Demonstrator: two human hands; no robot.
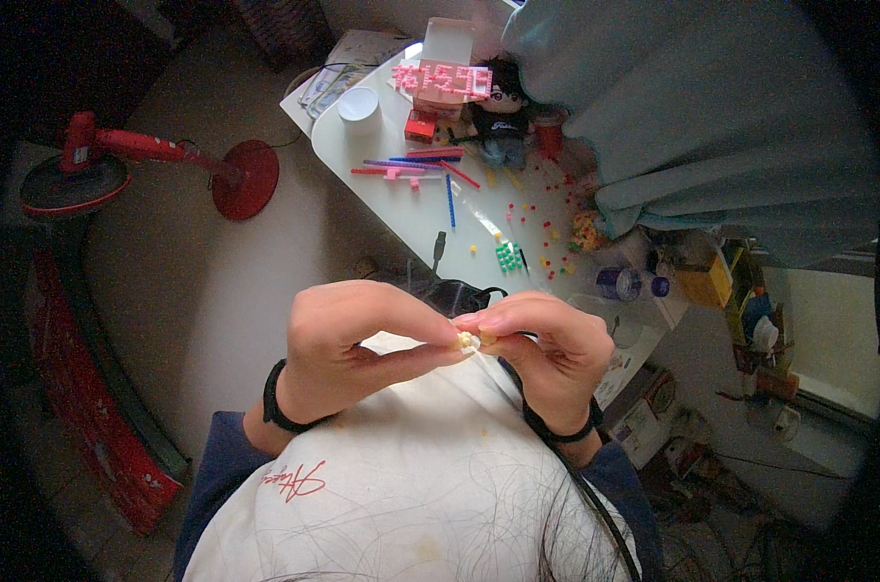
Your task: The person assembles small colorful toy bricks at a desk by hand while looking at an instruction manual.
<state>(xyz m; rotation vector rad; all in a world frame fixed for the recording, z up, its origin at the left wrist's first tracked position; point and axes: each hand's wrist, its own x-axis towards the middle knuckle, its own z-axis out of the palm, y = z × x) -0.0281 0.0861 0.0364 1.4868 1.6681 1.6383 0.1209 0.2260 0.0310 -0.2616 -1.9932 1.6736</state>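
Observation:
In front of my chest, my left hand (354, 330) pinches a small pale-yellow and white piece (468, 341) between thumb and index finger. My right hand (554, 351) meets it from the other side, its fingertips closed on a small yellow piece (487, 338). The two pieces touch or nearly touch; which, I cannot tell. Their exact kind is too small to make out, though they resemble tiny building blocks. Beyond my hands, on the white table (406, 209), lie a green studded block piece (509, 257) and scattered small red and yellow pieces (548, 233).
Coloured sticks (416, 160), a white cup (359, 110), a pink block-built sign (443, 80), a doll (499, 112) and a purple-labelled bottle (618, 283) stand or lie on the table. A red fan (241, 179) is at the left, a pale curtain (643, 116) at the right.

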